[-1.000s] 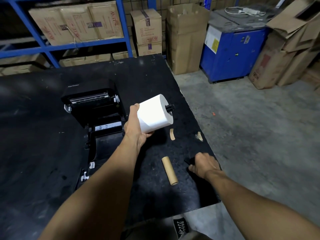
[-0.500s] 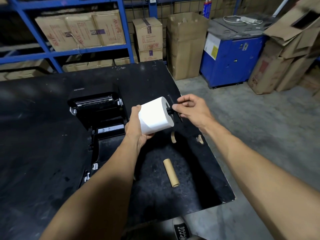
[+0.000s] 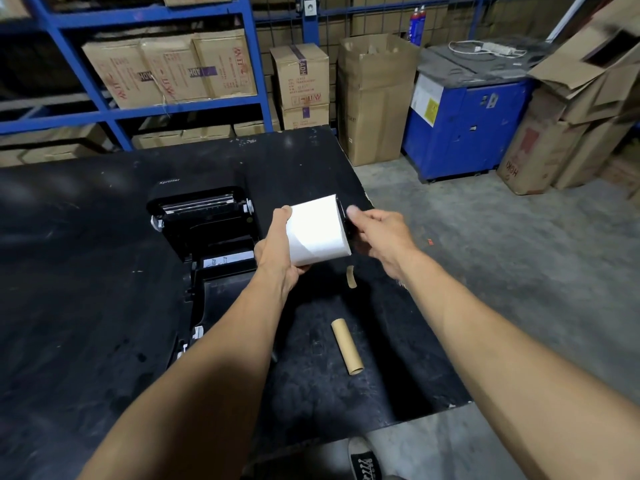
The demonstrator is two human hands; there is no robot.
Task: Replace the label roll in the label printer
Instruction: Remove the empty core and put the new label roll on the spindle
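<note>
My left hand grips a white label roll from its left end, holding it in the air just right of the black label printer. The printer's lid stands open and its roll bay is empty. My right hand presses against the roll's right end, fingers on a black spindle piece that sticks out there and is mostly hidden. An empty brown cardboard core lies on the black table nearer to me.
A small brown paper scrap lies on the table below the roll. The table's right edge runs just past my right hand. Beyond it stand a tall cardboard box, a blue machine and blue shelving with cartons.
My right hand came up from the table's near right edge to the roll's right end and now pushes the black piece closer against it. The roll stays in my left hand.
</note>
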